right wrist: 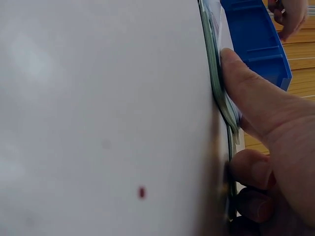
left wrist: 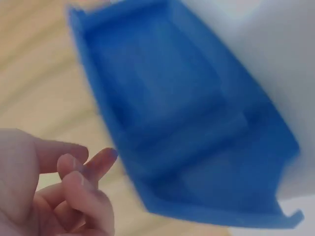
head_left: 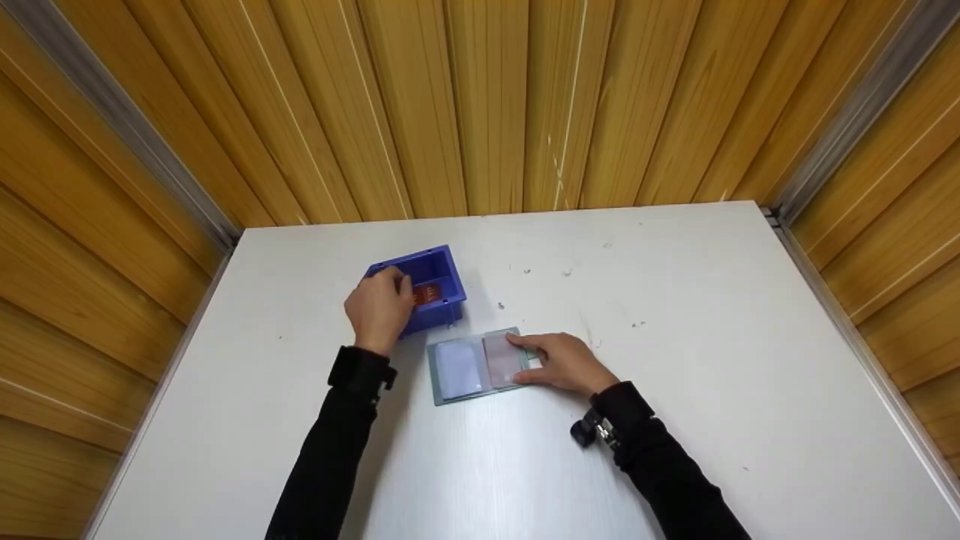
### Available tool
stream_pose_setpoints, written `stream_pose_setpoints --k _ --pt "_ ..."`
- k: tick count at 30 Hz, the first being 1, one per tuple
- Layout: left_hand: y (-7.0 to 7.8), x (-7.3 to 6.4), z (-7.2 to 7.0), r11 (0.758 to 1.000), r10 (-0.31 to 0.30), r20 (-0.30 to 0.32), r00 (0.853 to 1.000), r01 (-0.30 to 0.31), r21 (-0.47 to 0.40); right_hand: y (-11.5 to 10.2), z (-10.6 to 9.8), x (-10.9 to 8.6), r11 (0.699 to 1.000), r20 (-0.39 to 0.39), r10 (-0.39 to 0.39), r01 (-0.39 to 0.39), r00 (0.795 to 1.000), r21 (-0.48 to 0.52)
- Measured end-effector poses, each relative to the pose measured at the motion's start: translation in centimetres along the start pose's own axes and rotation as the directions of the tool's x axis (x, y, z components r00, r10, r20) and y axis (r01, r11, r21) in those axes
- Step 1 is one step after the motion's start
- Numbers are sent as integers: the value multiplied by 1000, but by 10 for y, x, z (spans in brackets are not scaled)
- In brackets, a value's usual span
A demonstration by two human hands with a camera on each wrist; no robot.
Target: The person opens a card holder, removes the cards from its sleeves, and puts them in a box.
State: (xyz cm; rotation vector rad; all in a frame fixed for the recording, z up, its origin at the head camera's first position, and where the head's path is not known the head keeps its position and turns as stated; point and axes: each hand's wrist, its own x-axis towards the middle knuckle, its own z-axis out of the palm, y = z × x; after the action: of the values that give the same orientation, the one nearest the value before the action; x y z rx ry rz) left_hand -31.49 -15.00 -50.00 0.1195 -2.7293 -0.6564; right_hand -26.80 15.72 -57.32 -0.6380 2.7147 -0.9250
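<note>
My left hand (head_left: 381,309) is over the near-left side of a blue plastic box (head_left: 456,289). Its fingers (left wrist: 83,196) are loosely curled in the left wrist view, with nothing visible between them. Red cards (head_left: 429,293) with pale lettering lie inside the box. In front of the box, an open card holder (head_left: 457,369) with a green cover and clear sleeves lies on the table. My right hand (head_left: 566,364) holds its right side, thumb (right wrist: 241,78) on the near edge and fingers along the right part.
Box and card holder are on a white table (head_left: 712,337) with small dark marks. Wood-patterned panels (head_left: 487,105) rise behind it and on both sides. Metal edging (head_left: 862,360) follows the right side. Each wrist wears a black band with a small camera (head_left: 583,433).
</note>
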Motion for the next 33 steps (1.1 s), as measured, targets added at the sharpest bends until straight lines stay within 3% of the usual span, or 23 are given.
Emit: stream_pose_setpoints --k 4,8,11,15,20,25,30,33 --pt "22 -32 -2 988 149 -9 989 -150 -33 1 0 -1 1000 -4 4 -4 1000 10" --pt "30 -60 5 973 230 118 966 -229 -15 1 -1 0 1000 -8 0 0 1000 4" --pt "29 -77 13 963 259 229 938 -268 8 1 0 0 1000 -10 1 -1 1000 0" --pt "25 -95 24 943 302 286 909 -329 47 2 1 1 1000 -10 3 -3 1000 -6" --pt "22 -103 31 932 317 297 901 -353 77 2 0 1 1000 -9 -1 1 1000 -10" --pt "21 -104 34 938 307 323 895 -343 59 0 0 1 1000 -36 -15 15 999 8" --pt "19 -103 34 950 285 365 887 -312 17 -5 4 2 993 -92 -11 22 996 115" --pt "19 -102 32 957 268 394 879 -289 -6 -9 7 2 978 -83 -48 64 995 197"
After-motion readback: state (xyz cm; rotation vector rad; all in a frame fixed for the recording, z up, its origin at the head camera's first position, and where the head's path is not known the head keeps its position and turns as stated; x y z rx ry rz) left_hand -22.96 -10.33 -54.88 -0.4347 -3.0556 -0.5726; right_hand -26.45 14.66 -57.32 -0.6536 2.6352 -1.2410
